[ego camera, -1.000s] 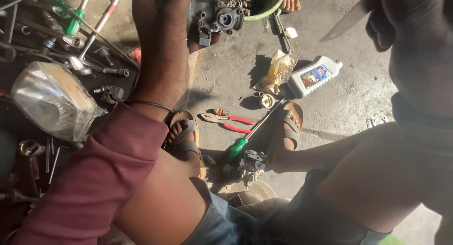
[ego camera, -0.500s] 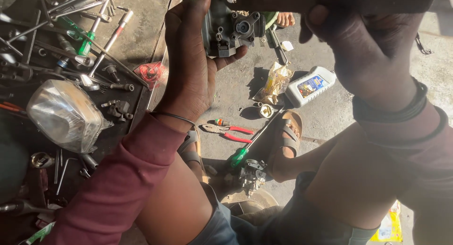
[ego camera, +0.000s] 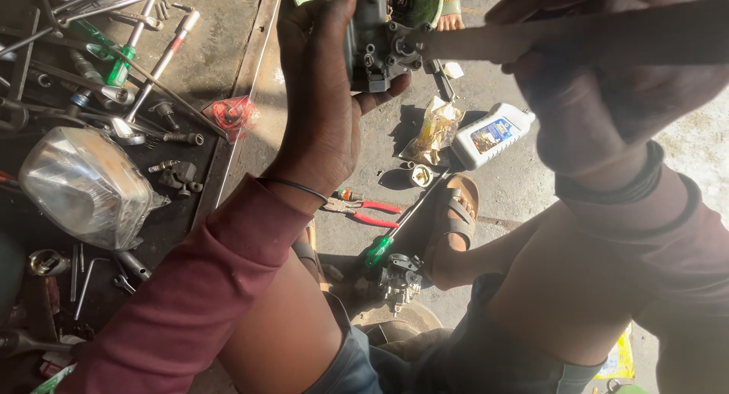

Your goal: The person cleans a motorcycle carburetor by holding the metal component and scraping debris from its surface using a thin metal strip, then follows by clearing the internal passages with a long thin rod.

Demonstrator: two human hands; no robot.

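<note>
Now the right hand (ego camera: 600, 98) has brought a tool (ego camera: 577, 41) to the carburetor (ego camera: 376, 41).

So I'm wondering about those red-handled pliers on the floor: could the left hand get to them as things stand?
Probably not right away: the left hand is wrapped around the metal engine part. The pliers lie uncovered on the floor, just below that wrist, so the path looks free once the hand lets go.

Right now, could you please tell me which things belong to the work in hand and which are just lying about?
In hand:
- carburetor, held in the left hand
- long tool, gripped by the right hand

Lying about:
- red-handled pliers
- green-handled screwdriver
- white oil bottle
- headlight
- second carburetor on the floor
</note>
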